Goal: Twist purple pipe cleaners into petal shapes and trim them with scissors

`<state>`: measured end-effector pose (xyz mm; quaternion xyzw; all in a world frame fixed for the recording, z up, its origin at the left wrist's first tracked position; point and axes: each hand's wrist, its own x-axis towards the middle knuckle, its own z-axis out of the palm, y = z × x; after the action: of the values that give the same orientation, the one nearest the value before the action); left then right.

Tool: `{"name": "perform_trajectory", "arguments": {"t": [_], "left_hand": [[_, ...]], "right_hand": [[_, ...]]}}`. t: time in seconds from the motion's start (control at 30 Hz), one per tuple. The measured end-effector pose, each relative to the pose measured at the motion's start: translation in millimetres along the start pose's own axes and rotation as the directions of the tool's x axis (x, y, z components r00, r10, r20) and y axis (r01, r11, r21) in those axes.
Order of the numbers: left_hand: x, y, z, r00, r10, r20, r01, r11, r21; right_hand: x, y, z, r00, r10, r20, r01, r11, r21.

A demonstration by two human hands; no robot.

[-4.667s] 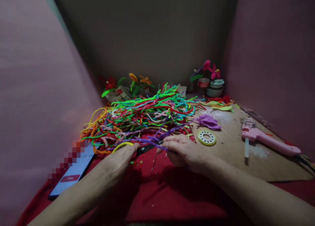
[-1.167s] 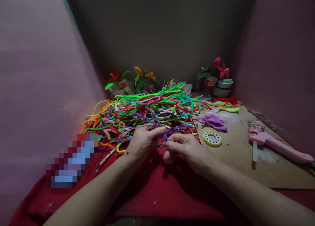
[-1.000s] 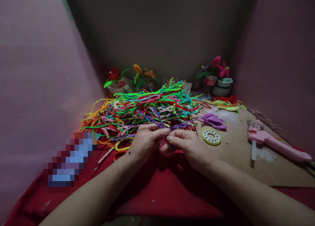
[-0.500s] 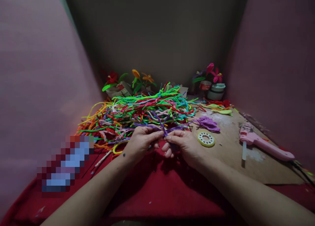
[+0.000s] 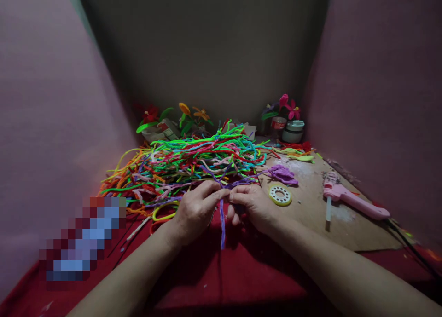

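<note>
Purple pipe cleaners (image 5: pixel 223 225) are pinched between my two hands, which meet at the fingertips in the middle of the view. My left hand (image 5: pixel 199 204) closes thumb and forefinger on them from the left. From the right, my right hand (image 5: pixel 251 202) pinches the same spot, its lower fingers curled beneath. One purple length hangs straight down below the fingertips, while other purple strands spread out above. The exact crossing of the strands is hidden by my fingers. Just beyond lies a big heap of multicoloured pipe cleaners (image 5: pixel 193 153).
On a brown board (image 5: pixel 311 225) at the right lie a pink glue gun (image 5: pixel 359 199), a yellow-rimmed tape spool (image 5: pixel 280 195) and a purple fuzzy piece (image 5: pixel 283 175). Yellow-handled scissors (image 5: pixel 164 209) sit by my left wrist. Pipe-cleaner flowers (image 5: pixel 293 110) and a lidded jar (image 5: pixel 293 130) stand behind.
A purple length now hangs down below my fingertips, where none showed before. My left hand has turned more over the strands. The whole view has shifted slightly.
</note>
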<state>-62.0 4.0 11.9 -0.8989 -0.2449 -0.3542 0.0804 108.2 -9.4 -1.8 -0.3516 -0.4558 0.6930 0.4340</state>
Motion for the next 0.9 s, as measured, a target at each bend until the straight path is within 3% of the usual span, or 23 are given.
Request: {"name": "perform_trajectory", "arguments": {"t": [0.1,0.2,0.3,0.37,0.4,0.43,0.5,0.53,0.6,0.63,0.67,0.73,0.77,0.83,0.9], "left_hand": [[5.1,6.5,-8.9,0.988,0.136,0.077,-0.15,0.965,0.214],[11.7,15.4,-15.9,0.971,0.077,0.225,-0.138,0.953,0.269],[17.5,17.8,-19.7,0.923,-0.145,0.357,0.081,0.979,0.187],[21.2,14.6,-21.8,0.832,-0.327,0.449,0.359,0.933,0.015],[22.7,12.0,-22.6,0.75,-0.414,0.516,0.532,0.842,-0.097],[23.7,9.2,-22.8,0.65,-0.474,0.594,0.694,0.689,-0.209],[24.0,4.1,-21.1,0.459,-0.473,0.752,0.888,0.263,-0.377],[23.4,2.4,-19.3,0.402,-0.424,0.812,0.905,0.052,-0.421],[21.8,1.5,-14.8,0.374,-0.307,0.875,0.857,-0.246,-0.453],[21.3,2.2,-13.2,0.384,-0.281,0.88,0.83,-0.313,-0.462],[21.2,3.5,-12.4,0.401,-0.3,0.866,0.81,-0.327,-0.488],[22.1,7.1,-14.4,0.459,-0.455,0.763,0.782,-0.2,-0.59],[22.7,8.8,-17.1,0.508,-0.545,0.666,0.764,-0.071,-0.641],[23.3,11.5,-24.6,0.659,-0.618,0.429,0.686,0.259,-0.68],[22.5,12.7,-31.9,0.825,-0.507,0.25,0.54,0.577,-0.613]], "right_hand": [[0.3,-0.7,-2.4,1.0,-0.008,0.026,0.01,0.997,-0.075],[-0.9,-3.1,-2.4,0.998,-0.02,0.052,0.031,0.978,-0.208],[-5.3,-4.1,1.0,0.994,-0.104,0.044,0.113,0.886,-0.45],[-10.0,-2.3,4.0,0.951,-0.302,0.065,0.265,0.687,-0.677],[-12.6,-0.9,5.2,0.899,-0.422,0.115,0.348,0.531,-0.772],[-15.2,0.8,6.2,0.83,-0.527,0.185,0.414,0.357,-0.837],[-19.6,3.3,6.8,0.689,-0.644,0.332,0.475,0.056,-0.878],[-21.3,3.8,6.6,0.636,-0.669,0.386,0.483,-0.046,-0.874],[-23.7,2.7,6.0,0.576,-0.698,0.426,0.497,-0.115,-0.86],[-24.4,1.1,6.0,0.579,-0.709,0.402,0.507,-0.073,-0.859],[-24.8,-1.0,6.3,0.608,-0.713,0.35,0.515,0.019,-0.857],[-25.0,-6.0,8.2,0.719,-0.669,0.19,0.503,0.312,-0.806],[-24.9,-8.6,9.8,0.782,-0.613,0.111,0.476,0.473,-0.741],[-24.6,-13.7,13.4,0.883,-0.469,0.014,0.395,0.728,-0.56],[-25.1,-17.8,16.9,0.94,-0.342,0.001,0.313,0.861,-0.401]]}}
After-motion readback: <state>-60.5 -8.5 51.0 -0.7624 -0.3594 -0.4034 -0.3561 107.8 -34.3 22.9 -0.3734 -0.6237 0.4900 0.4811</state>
